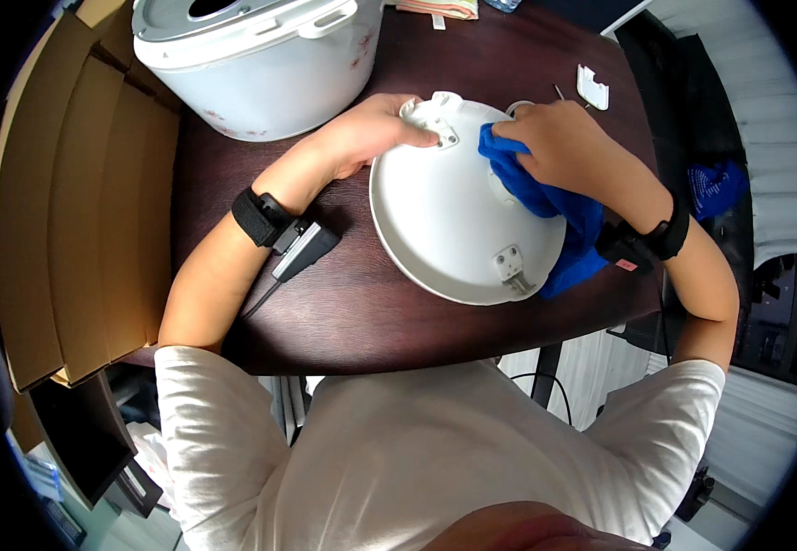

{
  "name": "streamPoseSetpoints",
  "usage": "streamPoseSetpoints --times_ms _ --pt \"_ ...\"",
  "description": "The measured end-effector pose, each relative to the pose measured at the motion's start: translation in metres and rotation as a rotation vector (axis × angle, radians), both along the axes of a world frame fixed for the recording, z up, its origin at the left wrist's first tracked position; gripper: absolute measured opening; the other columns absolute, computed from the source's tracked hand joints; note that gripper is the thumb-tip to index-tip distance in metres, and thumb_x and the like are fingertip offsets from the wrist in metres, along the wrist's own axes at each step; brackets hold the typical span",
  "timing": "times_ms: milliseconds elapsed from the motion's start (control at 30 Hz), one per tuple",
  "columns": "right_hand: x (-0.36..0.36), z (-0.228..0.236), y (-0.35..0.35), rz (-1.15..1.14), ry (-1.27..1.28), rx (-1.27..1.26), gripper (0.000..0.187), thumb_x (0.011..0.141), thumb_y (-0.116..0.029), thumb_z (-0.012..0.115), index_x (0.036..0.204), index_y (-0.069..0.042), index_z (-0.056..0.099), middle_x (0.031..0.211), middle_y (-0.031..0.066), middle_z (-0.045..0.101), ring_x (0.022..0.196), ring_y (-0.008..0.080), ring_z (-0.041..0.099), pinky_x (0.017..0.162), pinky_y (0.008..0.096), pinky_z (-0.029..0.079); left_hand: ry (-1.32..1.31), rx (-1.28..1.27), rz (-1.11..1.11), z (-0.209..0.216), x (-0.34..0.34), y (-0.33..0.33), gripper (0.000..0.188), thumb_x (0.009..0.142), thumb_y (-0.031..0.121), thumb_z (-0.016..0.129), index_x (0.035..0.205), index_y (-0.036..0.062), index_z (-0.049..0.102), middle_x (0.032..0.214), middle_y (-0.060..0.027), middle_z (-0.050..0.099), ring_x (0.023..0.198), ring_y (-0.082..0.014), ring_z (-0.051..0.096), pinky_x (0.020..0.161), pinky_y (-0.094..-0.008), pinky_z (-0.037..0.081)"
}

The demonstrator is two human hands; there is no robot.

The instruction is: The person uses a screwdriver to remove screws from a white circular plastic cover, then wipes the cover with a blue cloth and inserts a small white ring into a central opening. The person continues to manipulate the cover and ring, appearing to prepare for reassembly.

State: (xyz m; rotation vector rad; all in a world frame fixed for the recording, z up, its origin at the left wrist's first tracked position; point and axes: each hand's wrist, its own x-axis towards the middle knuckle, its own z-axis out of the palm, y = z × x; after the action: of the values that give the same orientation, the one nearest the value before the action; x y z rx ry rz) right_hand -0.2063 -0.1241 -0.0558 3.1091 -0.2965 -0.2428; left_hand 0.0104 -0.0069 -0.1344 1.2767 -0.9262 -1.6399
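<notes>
A round white plastic lid (444, 207) with metal hinge plates screwed on near its rim is tilted over the dark table in front of me. My left hand (382, 131) grips its upper left edge, the thumb lying on the inner face beside a screwed plate. In my right hand (568, 147) is a bunched blue cloth (545, 195), pressed against the lid's right side. The rest of the cloth hangs past the rim to the tabletop. Part of the lid's right side is hidden by the cloth, and my left fingers are mostly behind the rim.
Beyond my left arm stands a white rice cooker body (270, 87) with pink flowers. Cardboard (86, 211) borders the table (325, 321) on the left. A small white plastic piece (592, 88) lies at the far right, and a striped cloth (440, 7) at the back.
</notes>
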Motion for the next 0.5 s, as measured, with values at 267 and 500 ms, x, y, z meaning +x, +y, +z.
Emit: streamPoseSetpoints --times_ms 267,500 --pt "0.024 -0.01 0.009 0.082 -0.158 0.087 0.02 0.082 -0.013 0.063 0.1 -0.01 0.071 0.09 0.0148 0.067 0.074 0.0288 0.068 0.065 0.0363 0.054 -0.015 -0.017 -0.046 -0.005 0.001 -0.002 0.04 0.085 0.008 0.072 0.121 -0.0011 0.056 0.105 -0.0099 0.068 0.09 -0.0152 0.068 0.08 -0.0284 0.057" --pt "-0.015 0.01 0.006 -0.032 0.046 0.0 0.022 0.08 -0.012 0.063 0.101 -0.009 0.071 0.086 0.0148 0.067 0.072 0.0296 0.068 0.063 0.036 0.054 -0.006 -0.009 -0.069 -0.002 -0.001 -0.002 0.041 0.085 0.008 0.072 0.121 -0.0015 0.056 0.105 -0.0092 0.068 0.09 -0.0148 0.068 0.081 -0.028 0.057"
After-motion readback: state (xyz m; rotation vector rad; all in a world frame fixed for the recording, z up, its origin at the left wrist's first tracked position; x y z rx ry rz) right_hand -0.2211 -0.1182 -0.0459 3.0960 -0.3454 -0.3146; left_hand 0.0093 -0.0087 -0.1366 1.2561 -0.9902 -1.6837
